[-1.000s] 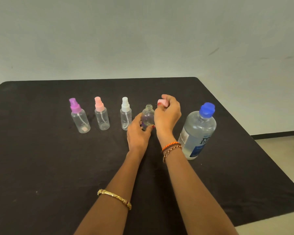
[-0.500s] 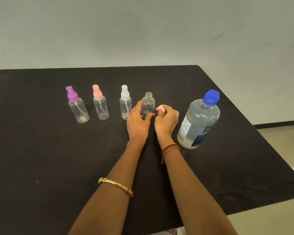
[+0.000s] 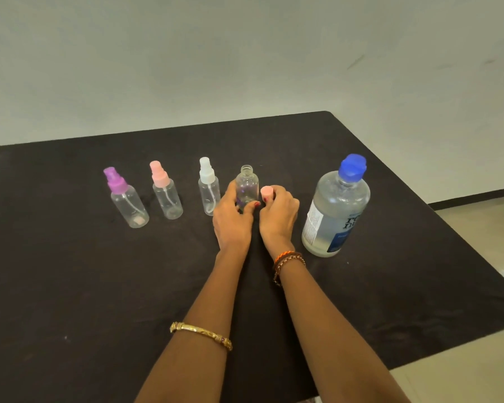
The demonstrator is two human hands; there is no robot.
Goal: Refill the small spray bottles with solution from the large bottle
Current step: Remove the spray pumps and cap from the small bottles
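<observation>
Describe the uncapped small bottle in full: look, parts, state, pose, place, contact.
The uncapped small bottle is clear plastic by its look, with a round body, sloped shoulders and a threaded neck left open. It looks empty. It stands upright on the black table, fourth in the row, between the white-topped spray bottle and the large bottle. The left hand grips its lower body. The right hand, beside it, holds a pink spray top.

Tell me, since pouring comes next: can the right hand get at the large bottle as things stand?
Probably yes. The large bottle stands upright just right of the right hand with bare table around it. But that hand holds the pink spray cap, so it would likely set that down first.
</observation>
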